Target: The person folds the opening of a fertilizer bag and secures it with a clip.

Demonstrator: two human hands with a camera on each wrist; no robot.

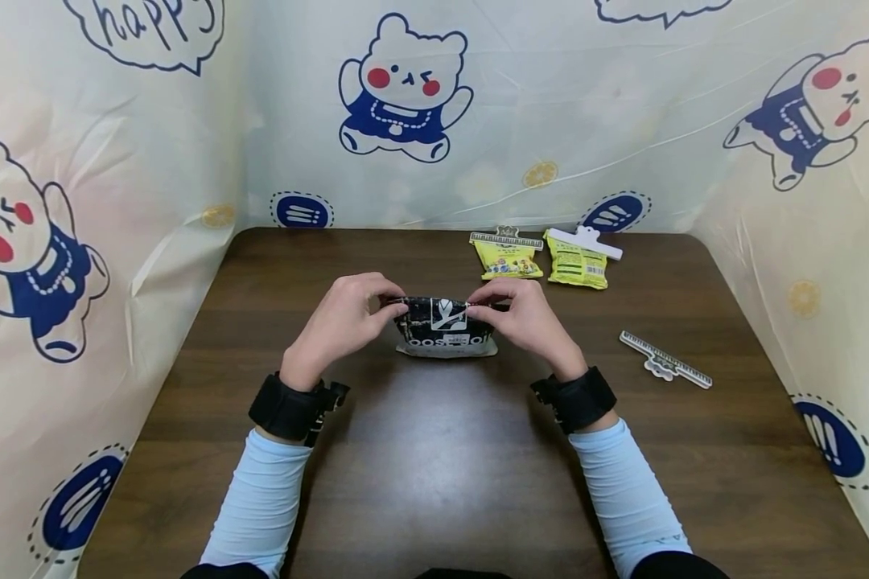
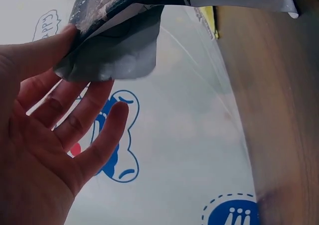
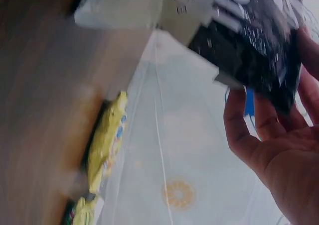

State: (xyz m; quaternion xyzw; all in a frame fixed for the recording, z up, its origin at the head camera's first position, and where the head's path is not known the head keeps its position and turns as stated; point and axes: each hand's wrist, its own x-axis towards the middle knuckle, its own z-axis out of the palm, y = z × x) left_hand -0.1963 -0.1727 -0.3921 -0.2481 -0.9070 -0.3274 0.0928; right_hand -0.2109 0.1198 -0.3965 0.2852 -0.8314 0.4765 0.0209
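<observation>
A black pouch (image 1: pixel 447 326) with white print and a pale lower band stands upright on the table between both hands. My left hand (image 1: pixel 355 314) pinches its upper left corner between thumb and fingers; in the left wrist view the pouch's grey flap (image 2: pixel 119 60) lies over the fingers. At the upper right corner, my right hand (image 1: pixel 517 314) pinches the pouch the same way. The right wrist view shows the black pouch (image 3: pixel 249 41) from its right end, thumb on one side and fingers behind.
At the back right lie two yellow snack packets (image 1: pixel 507 259), (image 1: pixel 578 262), each with a clip across its top. A ruler-like sealing clip (image 1: pixel 665 359) rests on the table (image 1: pixel 434 482) to the right. Printed sheeting (image 1: pixel 536 96) surrounds the back and sides.
</observation>
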